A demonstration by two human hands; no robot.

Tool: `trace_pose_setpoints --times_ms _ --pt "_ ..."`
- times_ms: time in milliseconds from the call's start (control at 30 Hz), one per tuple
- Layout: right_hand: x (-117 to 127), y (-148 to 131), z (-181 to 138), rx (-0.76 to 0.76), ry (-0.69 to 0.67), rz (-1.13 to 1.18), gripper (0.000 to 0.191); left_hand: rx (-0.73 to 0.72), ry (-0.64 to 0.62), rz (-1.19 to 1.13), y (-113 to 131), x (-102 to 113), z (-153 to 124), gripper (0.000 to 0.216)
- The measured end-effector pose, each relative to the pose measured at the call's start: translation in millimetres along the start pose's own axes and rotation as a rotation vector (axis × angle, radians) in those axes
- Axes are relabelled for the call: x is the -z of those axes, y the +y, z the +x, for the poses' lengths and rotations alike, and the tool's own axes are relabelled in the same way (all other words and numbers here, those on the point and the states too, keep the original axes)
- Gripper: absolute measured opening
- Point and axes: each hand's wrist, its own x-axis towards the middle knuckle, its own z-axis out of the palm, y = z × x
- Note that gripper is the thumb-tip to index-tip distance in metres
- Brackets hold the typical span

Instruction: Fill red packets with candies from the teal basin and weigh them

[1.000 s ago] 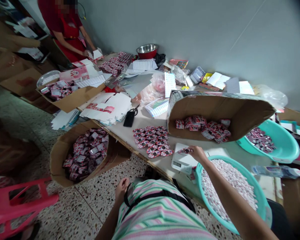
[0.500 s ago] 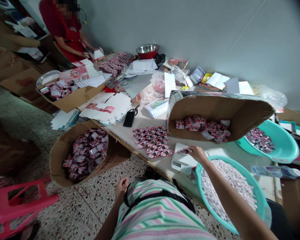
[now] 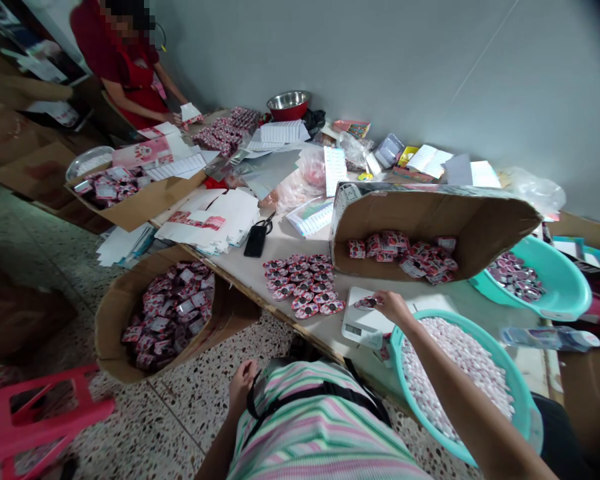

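My right hand [image 3: 391, 307] pinches a small red packet [image 3: 367, 303] over the white kitchen scale [image 3: 363, 321] at the table's near edge. Just right of the scale stands a teal basin [image 3: 526, 411] filled with small white and pink candies. My left hand [image 3: 241, 385] rests curled against my striped shirt, below the table edge, with nothing visible in it. Rows of filled red packets [image 3: 303, 282] lie on the table left of the scale.
A tipped cardboard box [image 3: 430, 213] holding red packets lies behind the scale. A second teal basin [image 3: 563, 290] sits at right. A box of packets [image 3: 167, 313] stands on the floor, a pink stool [image 3: 35, 413] at bottom left. Another person [image 3: 130, 67] works at the table's far end.
My hands stay where they were. The view has shifted slightly, so everything sits a little lower and further left in the frame.
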Motion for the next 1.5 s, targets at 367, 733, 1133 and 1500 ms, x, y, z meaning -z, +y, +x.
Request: trace_pose_setpoints --times_ms 367,733,1133,1500 --pt "2.4 -3.1 -0.5 -0.017 0.019 0.012 0.024 -0.009 -0.008 0.036 7.6 2.1 -0.6 0.047" --pt "6.0 -1.3 -4.5 -0.034 0.08 -0.002 0.022 -0.001 -0.018 -0.024 0.1 1.8 6.1 0.049" --pt "-0.3 96.4 -106.0 -0.375 0.082 -0.093 0.025 -0.028 -0.037 0.011 5.3 1.3 9.3 0.054" --pt "-35.7 83.2 -133.0 -0.352 0.145 0.02 0.036 -0.095 -0.1 0.11 11.0 -4.3 23.8 0.052"
